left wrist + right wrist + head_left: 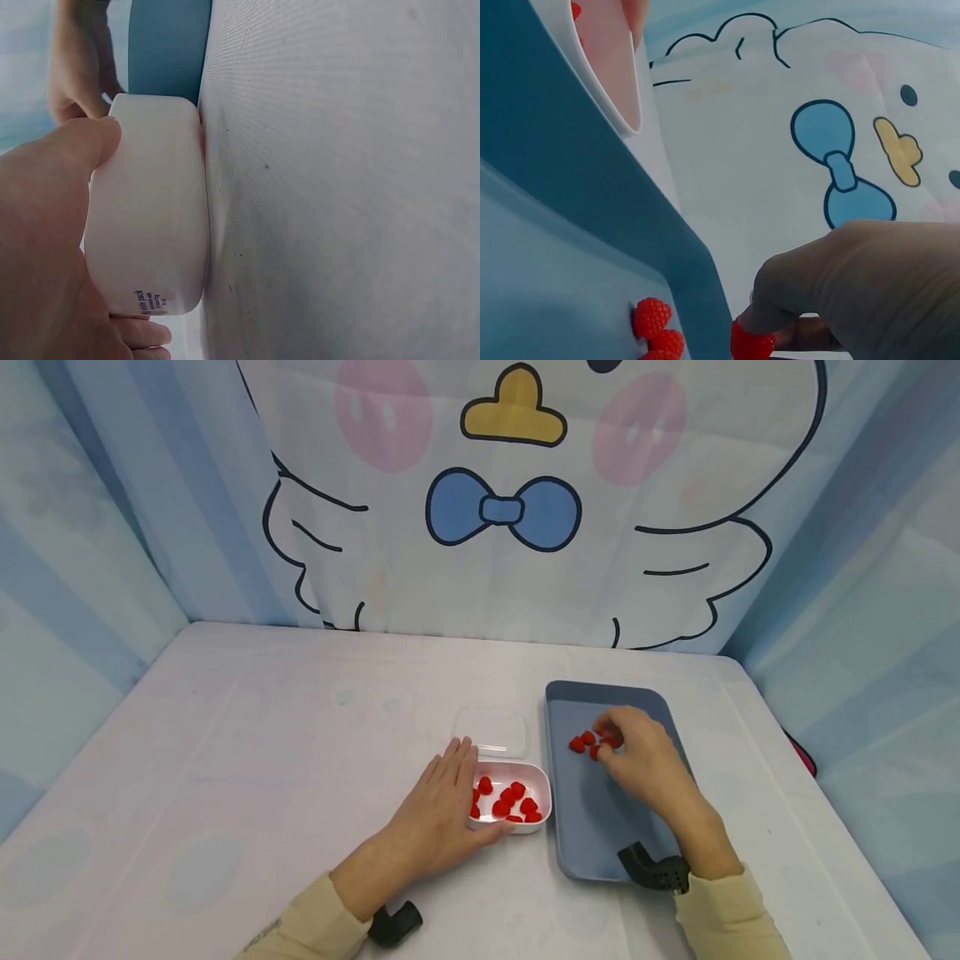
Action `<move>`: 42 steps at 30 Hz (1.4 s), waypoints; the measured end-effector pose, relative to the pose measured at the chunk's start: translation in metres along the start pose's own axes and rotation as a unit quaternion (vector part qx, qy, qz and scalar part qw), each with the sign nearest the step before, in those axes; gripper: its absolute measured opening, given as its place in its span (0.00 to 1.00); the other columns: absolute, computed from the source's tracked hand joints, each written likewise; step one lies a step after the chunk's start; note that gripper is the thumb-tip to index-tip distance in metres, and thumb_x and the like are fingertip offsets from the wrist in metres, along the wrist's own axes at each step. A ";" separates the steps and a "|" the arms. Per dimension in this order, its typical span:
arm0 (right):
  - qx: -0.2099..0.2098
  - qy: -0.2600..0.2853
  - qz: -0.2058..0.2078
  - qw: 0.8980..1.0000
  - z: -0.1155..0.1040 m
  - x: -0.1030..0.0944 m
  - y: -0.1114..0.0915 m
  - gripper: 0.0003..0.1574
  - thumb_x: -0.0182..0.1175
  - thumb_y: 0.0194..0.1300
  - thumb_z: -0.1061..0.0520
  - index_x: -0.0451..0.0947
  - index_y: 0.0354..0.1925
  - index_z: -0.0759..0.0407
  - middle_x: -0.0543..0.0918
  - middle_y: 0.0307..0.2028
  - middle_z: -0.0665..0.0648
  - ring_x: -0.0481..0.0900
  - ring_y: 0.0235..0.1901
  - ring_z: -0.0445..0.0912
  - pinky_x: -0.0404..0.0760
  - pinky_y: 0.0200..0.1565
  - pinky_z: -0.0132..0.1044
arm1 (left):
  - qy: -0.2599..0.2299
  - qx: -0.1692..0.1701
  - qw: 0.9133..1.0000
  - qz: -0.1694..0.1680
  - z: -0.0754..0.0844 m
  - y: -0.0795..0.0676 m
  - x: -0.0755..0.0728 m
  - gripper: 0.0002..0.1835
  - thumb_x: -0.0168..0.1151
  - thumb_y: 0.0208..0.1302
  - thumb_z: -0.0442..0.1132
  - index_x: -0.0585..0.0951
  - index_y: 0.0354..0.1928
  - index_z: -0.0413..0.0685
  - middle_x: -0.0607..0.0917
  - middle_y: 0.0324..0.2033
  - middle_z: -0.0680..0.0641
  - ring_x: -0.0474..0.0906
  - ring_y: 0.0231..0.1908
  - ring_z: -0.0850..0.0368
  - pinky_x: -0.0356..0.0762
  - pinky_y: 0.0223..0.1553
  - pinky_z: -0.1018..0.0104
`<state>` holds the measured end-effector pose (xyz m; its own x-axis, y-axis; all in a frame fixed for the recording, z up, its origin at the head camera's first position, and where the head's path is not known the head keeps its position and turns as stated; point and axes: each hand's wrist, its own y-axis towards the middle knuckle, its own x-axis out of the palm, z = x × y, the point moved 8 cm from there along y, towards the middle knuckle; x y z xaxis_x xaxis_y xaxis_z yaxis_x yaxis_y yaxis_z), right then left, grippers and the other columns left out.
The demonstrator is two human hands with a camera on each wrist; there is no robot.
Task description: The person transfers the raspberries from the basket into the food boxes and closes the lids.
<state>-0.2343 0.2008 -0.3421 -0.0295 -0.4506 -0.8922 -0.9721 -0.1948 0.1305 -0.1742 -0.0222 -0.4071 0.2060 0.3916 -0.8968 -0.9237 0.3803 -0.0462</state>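
Observation:
My left hand (438, 814) lies against the left side of a small white box (550, 793), fingers straight and thumb along its near rim. Inside the box are several red raspberries (501, 808). In the left wrist view the thumb touches the wall of the box (154, 202), which bears small print. Over the blue-grey tray (592, 827), my right hand (637, 760) pinches a raspberry (751, 341) between thumb and fingers. Beside it on the tray lie several more raspberries (577, 744); the fingers partly hide some of them.
A clear plastic lid (491, 731) lies on the white tablecloth (225, 760) just behind the box. The tray stands right of the box, close to it. Printed curtains (510, 585) hang behind the table and on both sides.

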 end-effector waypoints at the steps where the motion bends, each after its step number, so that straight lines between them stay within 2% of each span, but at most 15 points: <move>1: -0.003 0.001 0.000 1.000 -0.001 0.000 0.000 0.13 0.61 0.59 0.67 0.80 0.45 0.66 0.82 0.42 0.63 0.76 0.41 0.54 0.82 0.44 0.51 | 0.000 -0.001 1.000 -0.001 0.000 0.000 0.000 0.56 0.62 0.58 0.67 0.51 0.77 0.40 0.53 0.78 0.41 0.45 0.78 0.43 0.52 0.76 0.46; 8: -0.035 0.005 0.013 0.999 -0.011 -0.001 -0.002 0.11 0.62 0.59 0.67 0.80 0.43 0.64 0.83 0.40 0.60 0.78 0.39 0.52 0.81 0.41 0.46 | 0.003 0.007 1.000 0.008 0.001 0.000 -0.001 0.56 0.61 0.59 0.67 0.51 0.77 0.40 0.54 0.77 0.41 0.46 0.78 0.43 0.53 0.75 0.45; 19: -0.060 0.010 0.015 0.998 -0.025 -0.003 -0.007 0.12 0.62 0.59 0.69 0.80 0.43 0.63 0.83 0.39 0.59 0.77 0.37 0.50 0.82 0.39 0.43 | 0.005 0.008 1.000 0.012 0.001 0.000 0.000 0.56 0.61 0.58 0.67 0.51 0.77 0.40 0.55 0.77 0.40 0.47 0.78 0.43 0.53 0.75 0.45; 29: -0.110 0.007 0.031 0.993 -0.040 0.000 -0.009 0.12 0.63 0.57 0.70 0.80 0.41 0.64 0.83 0.37 0.57 0.78 0.35 0.46 0.84 0.38 0.41 | 0.004 0.006 1.000 0.012 0.000 -0.001 0.000 0.56 0.63 0.58 0.66 0.51 0.77 0.41 0.55 0.77 0.41 0.47 0.78 0.43 0.54 0.75 0.45; 42: -0.129 -0.002 0.011 0.992 -0.058 0.009 -0.014 0.14 0.64 0.57 0.69 0.80 0.42 0.59 0.81 0.37 0.53 0.81 0.36 0.46 0.84 0.38 0.39 | 0.005 0.009 1.000 0.013 0.001 -0.001 -0.001 0.56 0.62 0.58 0.68 0.51 0.77 0.40 0.55 0.77 0.41 0.48 0.78 0.43 0.54 0.75 0.46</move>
<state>-0.2074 0.1490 -0.3273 -0.0509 -0.4533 -0.8899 -0.8797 -0.4015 0.2548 -0.1731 -0.0222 -0.4056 0.1789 0.3937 -0.9017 -0.9231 0.3843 -0.0154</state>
